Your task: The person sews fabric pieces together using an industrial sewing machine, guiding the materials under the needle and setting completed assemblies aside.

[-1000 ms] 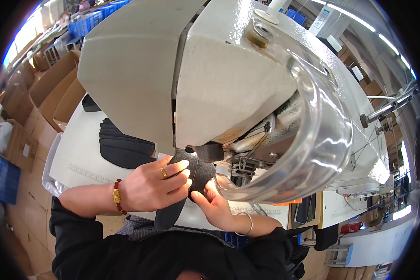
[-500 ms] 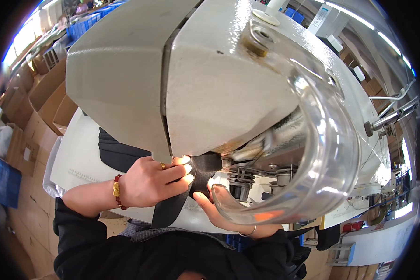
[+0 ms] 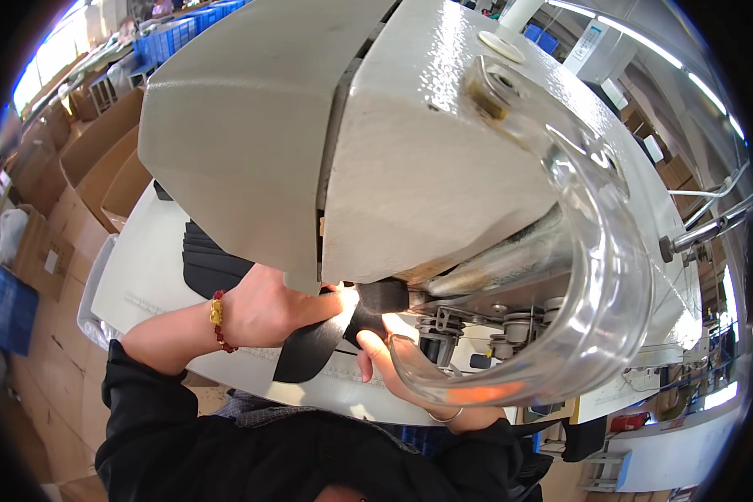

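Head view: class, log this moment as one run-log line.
left hand: touching black material; right hand: at its right edge; clear guard: partly before right hand; fanned black stack: on white table

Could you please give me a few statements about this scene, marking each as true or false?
1. The left hand touches a black piece. True.
2. Overlapping black pieces lie on the white table. True.
3. The right wrist is bare. False: a silver-coloured bangle circles it.
4. Nothing see-through is in view. False: a curved clear guard is fixed to the machine head.
5. The person wears white sleeves. False: the black sleeves show otherwise.
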The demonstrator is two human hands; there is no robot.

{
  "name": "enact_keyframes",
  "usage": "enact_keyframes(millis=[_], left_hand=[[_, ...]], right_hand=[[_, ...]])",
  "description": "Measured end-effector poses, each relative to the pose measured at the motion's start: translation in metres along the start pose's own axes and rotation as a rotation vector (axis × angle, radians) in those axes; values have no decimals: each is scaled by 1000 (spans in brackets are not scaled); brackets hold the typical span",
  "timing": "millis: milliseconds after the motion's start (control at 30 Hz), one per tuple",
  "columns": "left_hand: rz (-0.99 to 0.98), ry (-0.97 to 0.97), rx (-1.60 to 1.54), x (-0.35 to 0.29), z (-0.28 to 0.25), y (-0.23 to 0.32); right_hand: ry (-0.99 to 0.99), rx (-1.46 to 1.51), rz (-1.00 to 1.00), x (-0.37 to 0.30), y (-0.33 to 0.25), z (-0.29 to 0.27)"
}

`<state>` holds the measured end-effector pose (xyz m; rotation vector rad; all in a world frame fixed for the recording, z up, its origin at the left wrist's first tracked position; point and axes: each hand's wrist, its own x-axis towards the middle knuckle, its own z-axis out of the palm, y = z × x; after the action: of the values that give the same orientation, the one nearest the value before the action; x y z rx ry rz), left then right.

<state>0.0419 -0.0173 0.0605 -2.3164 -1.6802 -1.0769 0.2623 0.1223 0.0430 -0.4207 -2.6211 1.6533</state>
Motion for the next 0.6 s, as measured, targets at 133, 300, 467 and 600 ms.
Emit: enact_keyframes(millis=[133,300,467,600], left_hand=[[3,115,2,4,8,-3],[10,69,138,3,5,2],[-8,63,69,0,-3,-1],[-97,51,-330,-7,-8,-18]], right_hand=[[52,208,156,8,31,8],[215,113,-28,13,47,10],[582,-428,-510,11,36,-6],[536,-756,-650,20,37,-14]])
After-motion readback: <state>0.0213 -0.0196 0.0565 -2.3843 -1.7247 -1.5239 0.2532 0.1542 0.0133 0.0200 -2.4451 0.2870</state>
